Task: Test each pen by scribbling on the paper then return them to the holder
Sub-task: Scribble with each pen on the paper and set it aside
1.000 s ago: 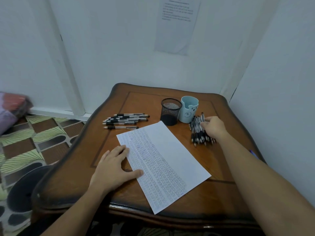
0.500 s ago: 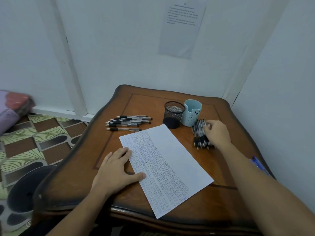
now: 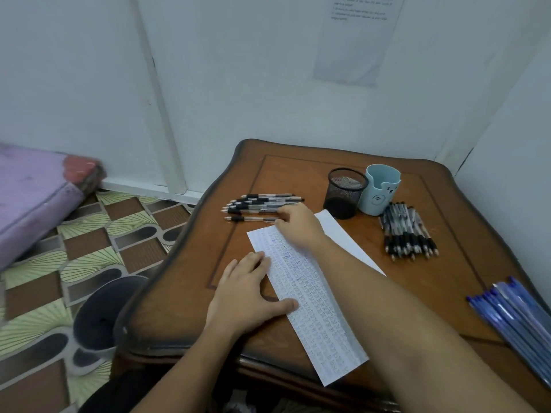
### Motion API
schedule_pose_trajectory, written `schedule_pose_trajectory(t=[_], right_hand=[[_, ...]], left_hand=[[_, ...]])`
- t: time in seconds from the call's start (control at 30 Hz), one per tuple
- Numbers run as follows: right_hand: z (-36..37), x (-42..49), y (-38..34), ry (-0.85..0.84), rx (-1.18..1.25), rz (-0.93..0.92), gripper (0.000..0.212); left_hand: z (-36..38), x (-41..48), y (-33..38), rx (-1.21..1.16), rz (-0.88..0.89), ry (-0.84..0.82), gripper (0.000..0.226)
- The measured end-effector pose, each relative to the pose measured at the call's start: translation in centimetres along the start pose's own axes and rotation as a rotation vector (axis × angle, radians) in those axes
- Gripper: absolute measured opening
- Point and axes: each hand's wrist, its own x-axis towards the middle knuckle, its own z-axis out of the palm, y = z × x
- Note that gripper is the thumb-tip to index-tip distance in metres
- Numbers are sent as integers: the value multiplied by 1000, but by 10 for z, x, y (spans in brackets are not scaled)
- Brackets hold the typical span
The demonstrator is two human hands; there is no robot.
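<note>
White walls [image 3: 238,70], patterned tile floor [image 3: 89,248], brown wooden table [image 3: 179,308], purple mattress [image 3: 29,189] at left.

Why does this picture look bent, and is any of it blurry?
Head view: the wide lens bends it, so the white wall strip leans and the brown wooden table bows; light is soft and even, shadows faint; the blue pens at the right edge are smeared; the printed sheet on the wall is too soft to read.
</note>
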Motion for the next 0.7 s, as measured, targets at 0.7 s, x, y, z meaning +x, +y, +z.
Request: schedule_pose_trajectory(t=[0.7], right_hand=[[-97, -92, 30, 182, 1216, 240, 16]], left_hand=[[-1, 1, -1, 37, -16, -38, 126]])
